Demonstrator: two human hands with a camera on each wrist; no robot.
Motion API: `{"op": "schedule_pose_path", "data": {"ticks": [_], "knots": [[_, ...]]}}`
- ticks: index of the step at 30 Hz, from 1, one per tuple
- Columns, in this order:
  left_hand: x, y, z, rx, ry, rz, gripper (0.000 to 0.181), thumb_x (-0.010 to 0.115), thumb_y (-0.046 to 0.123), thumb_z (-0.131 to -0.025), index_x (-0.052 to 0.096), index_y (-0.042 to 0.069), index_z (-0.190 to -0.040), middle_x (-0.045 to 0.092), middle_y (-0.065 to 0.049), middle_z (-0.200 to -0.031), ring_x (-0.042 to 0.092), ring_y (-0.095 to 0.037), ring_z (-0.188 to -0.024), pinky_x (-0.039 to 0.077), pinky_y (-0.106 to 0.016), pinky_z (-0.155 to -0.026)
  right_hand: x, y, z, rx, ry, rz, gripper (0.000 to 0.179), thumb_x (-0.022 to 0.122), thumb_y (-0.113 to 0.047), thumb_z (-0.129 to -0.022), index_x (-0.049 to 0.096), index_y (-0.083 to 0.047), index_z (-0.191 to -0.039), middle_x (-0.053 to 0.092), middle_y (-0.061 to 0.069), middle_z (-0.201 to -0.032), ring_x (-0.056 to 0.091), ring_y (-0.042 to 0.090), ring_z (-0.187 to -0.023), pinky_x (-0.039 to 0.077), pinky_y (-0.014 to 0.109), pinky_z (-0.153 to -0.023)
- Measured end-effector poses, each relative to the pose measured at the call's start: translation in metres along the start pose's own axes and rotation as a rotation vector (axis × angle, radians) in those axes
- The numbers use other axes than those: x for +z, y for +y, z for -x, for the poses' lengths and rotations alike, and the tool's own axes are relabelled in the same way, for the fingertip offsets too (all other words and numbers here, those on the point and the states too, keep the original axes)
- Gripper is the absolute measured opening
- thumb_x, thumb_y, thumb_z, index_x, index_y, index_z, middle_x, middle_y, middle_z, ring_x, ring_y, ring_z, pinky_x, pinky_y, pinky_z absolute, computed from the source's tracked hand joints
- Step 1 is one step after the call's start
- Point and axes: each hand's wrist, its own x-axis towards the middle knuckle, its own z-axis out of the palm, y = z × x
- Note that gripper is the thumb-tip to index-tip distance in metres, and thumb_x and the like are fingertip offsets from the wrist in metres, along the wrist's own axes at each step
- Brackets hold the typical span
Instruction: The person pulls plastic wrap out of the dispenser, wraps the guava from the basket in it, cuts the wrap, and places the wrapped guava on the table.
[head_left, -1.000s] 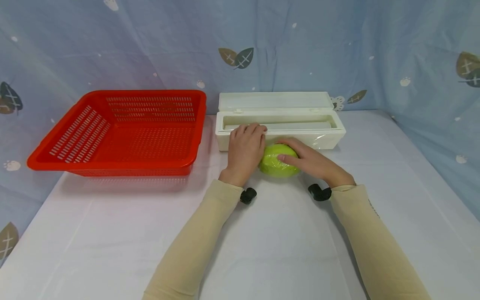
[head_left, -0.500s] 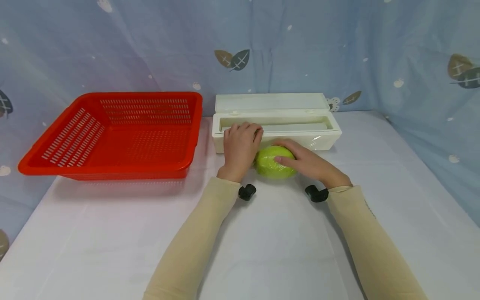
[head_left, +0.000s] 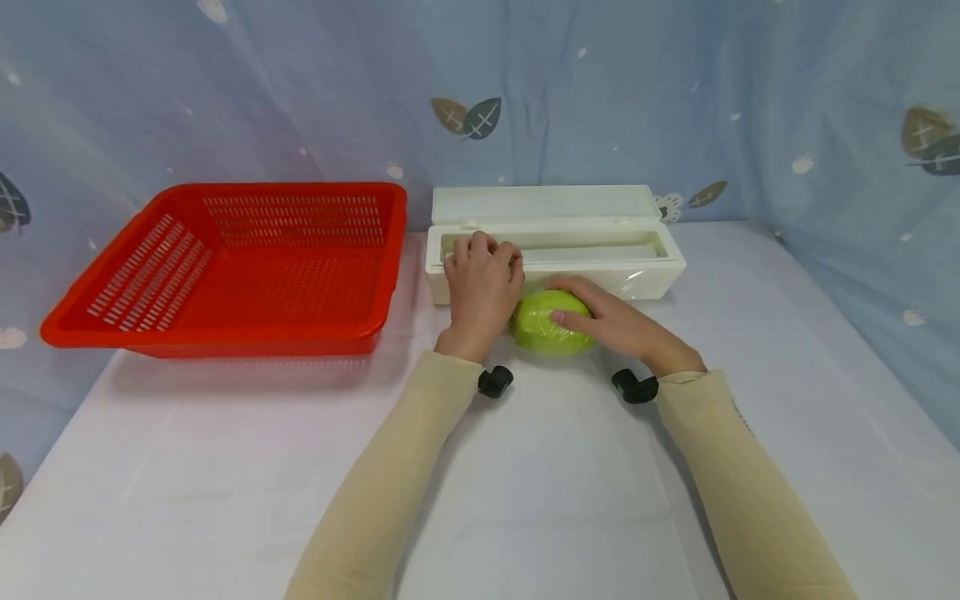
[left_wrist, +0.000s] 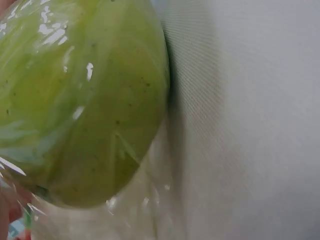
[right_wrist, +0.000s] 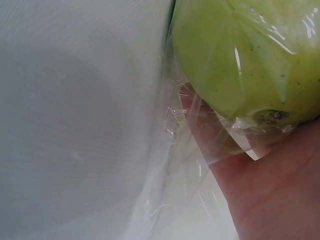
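A yellow-green melon (head_left: 551, 325), oval and speckled, lies on the white table with clear film over it. My right hand (head_left: 618, 321) holds it from the right, thumb on top and fingers round its far side. The film stretches past the melon (right_wrist: 250, 65) and over the fingers in the right wrist view. My left hand (head_left: 483, 287) is bent over the front rim of a white cling film box (head_left: 600, 282), left of the melon. Its fingertips are hidden behind the knuckles; I cannot tell whether they pinch film. A roll (head_left: 592, 255) lies inside the box.
The box's lid (head_left: 543, 202) stands raised at the back, close to a blue patterned curtain (head_left: 300, 83). To the left stands a red slotted basket (head_left: 247, 337). Black wrist cameras sit under both wrists, above the white tablecloth (head_left: 547, 483).
My left fingers have lifted and spread a little at the box's front rim. The right hand stays on the melon, and the head view has shifted slightly.
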Motion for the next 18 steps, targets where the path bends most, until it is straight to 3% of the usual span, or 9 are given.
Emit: {"op": "schedule_pose_path", "data": {"ticks": [3,10,18], "knots": [[0.003,-0.004,0.002,-0.011,0.016,-0.011,0.015,0.05,0.031,-0.088,0.063,0.024,-0.09,0.042,0.001,-0.093,0.033,-0.022,-0.09,0.024,-0.038,-0.072,0.002,0.001,0.0,0.001,-0.007,-0.01,0.055,0.048,-0.053,-0.085,0.036,-0.028,-0.132,0.033,-0.006,-0.134,0.031,0.016,-0.121,0.026,0.044,-0.098],[0.0,-0.009,0.0,0.022,0.037,-0.016,0.017,0.048,0.03,-0.088,0.063,0.023,-0.09,0.044,0.0,-0.087,0.034,-0.021,-0.082,0.024,-0.036,-0.066,-0.004,-0.038,0.013,0.004,-0.025,-0.021,0.048,0.049,-0.03,-0.092,0.035,-0.011,-0.134,0.032,0.006,-0.136,0.03,0.023,-0.122,0.025,0.046,-0.099],[-0.004,-0.013,-0.002,0.027,-0.02,-0.025,0.017,0.049,0.033,-0.087,0.062,0.024,-0.092,0.048,0.002,-0.086,0.038,-0.02,-0.084,0.028,-0.035,-0.069,-0.004,-0.034,0.012,0.015,-0.014,-0.021,0.049,0.049,-0.032,-0.091,0.035,-0.013,-0.134,0.032,0.004,-0.136,0.031,0.022,-0.121,0.025,0.046,-0.098]]}}
